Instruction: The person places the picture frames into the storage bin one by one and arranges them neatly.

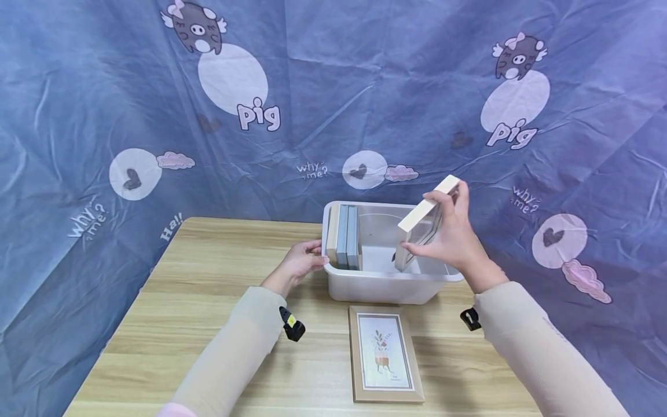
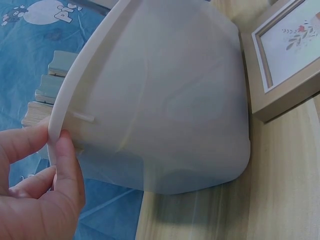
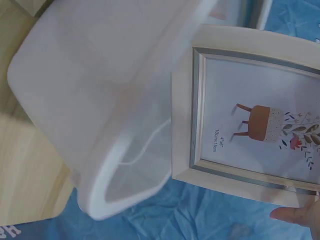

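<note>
My right hand [image 1: 452,233] grips a cream picture frame [image 1: 428,205] by its edges, tilted over the right part of a white plastic bin [image 1: 383,288]. In the right wrist view that picture frame [image 3: 182,115] shows a print of a plant in a legged pot, its lower end at the bin's opening. My left hand [image 1: 300,263] pinches the bin's left rim, thumb and fingers on either side of it in the left wrist view. Two blue frames [image 1: 347,236] and a beige one [image 1: 332,234] stand upright side by side at the bin's left end.
A tan picture frame [image 1: 387,354] with a plant print lies face up on the wooden table [image 1: 219,278], in front of the bin. Behind the table hangs a blue cloth [image 1: 323,87] with pig prints, close to the bin's back side.
</note>
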### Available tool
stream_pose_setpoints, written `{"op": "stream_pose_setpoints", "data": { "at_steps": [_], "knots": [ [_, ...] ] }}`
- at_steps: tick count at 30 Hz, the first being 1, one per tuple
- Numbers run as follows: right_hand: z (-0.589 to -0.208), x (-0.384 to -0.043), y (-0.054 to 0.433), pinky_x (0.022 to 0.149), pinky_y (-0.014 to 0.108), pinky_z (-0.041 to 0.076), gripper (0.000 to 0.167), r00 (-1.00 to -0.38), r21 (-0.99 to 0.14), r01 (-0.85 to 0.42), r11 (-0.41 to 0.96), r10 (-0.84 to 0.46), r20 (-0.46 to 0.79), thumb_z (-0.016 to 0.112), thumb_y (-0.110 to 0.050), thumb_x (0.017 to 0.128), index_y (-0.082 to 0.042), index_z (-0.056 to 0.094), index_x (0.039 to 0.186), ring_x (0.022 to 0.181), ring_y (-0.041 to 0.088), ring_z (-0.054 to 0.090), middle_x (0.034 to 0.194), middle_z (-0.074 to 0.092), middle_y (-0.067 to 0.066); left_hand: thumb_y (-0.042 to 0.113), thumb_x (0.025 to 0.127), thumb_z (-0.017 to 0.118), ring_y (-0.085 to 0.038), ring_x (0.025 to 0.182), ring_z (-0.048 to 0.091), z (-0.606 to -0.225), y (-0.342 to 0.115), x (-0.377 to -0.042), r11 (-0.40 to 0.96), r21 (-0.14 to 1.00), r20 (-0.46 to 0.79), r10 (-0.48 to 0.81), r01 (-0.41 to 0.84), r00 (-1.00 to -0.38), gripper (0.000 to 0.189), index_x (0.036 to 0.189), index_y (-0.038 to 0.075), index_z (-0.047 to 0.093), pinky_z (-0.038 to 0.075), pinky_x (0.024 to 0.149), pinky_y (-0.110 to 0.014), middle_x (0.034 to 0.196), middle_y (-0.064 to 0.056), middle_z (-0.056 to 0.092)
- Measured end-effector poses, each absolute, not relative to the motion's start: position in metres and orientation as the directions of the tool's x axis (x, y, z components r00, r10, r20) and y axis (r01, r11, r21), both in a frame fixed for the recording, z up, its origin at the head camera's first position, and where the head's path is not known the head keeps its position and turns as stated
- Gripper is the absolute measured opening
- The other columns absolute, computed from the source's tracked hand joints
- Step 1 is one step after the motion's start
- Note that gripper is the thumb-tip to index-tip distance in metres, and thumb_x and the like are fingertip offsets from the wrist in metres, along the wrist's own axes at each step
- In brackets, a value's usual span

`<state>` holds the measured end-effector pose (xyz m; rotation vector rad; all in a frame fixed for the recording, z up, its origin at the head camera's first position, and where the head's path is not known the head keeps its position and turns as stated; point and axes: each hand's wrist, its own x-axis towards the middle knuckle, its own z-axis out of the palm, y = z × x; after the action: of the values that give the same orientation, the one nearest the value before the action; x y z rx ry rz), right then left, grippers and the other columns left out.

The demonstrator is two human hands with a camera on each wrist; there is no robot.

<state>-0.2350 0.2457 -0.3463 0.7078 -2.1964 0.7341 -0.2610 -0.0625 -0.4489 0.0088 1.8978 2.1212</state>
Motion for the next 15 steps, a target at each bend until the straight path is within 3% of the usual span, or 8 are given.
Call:
{"op": "stream_pose_setpoints", "data": {
  "at_steps": [5,10,15],
  "knots": [
    [-0.364,-0.247,0.238,0.088,0.053,0.044,0.104,-0.630,-0.295,-0.654,0.697,-0.285,0.723,0.094,-0.035,0.037,-0.011,0.042,0.124,0.116,0.034,0.035,0.134,0.016,0.027,-0.014,0.083,0.062,-0.019,0.086,0.061,-0.448,-0.063,-0.260,-0.088,0.974,-0.188,0.211,-0.210,-0.959,0.055,0.135,-0.007,0.046,0.055,0.084,-0.033,0.113,-0.018,0.056],
    [-0.381,-0.256,0.233,0.084,0.049,0.043,0.101,-0.635,-0.293,-0.670,0.682,-0.322,0.702,0.093,-0.037,0.040,-0.012,0.043,0.124,0.112,0.035,0.035,0.129,0.020,0.028,-0.015,0.082,0.061,-0.020,0.086,0.062,-0.447,-0.062,-0.260,-0.094,0.974,-0.185,0.207,-0.208,-0.961,0.055,0.135,-0.007,0.047,0.055,0.083,-0.033,0.109,-0.016,0.057],
    [-0.396,-0.260,0.228,0.086,0.052,0.045,0.098,-0.688,-0.340,-0.655,0.674,-0.347,0.637,0.093,-0.035,0.043,-0.013,0.042,0.123,0.115,0.038,0.034,0.134,0.016,0.027,-0.014,0.083,0.061,-0.019,0.086,0.060,-0.447,-0.061,-0.260,-0.092,0.973,-0.191,0.203,-0.213,-0.960,0.054,0.134,-0.007,0.047,0.055,0.084,-0.033,0.109,-0.016,0.056]
  ]
}}
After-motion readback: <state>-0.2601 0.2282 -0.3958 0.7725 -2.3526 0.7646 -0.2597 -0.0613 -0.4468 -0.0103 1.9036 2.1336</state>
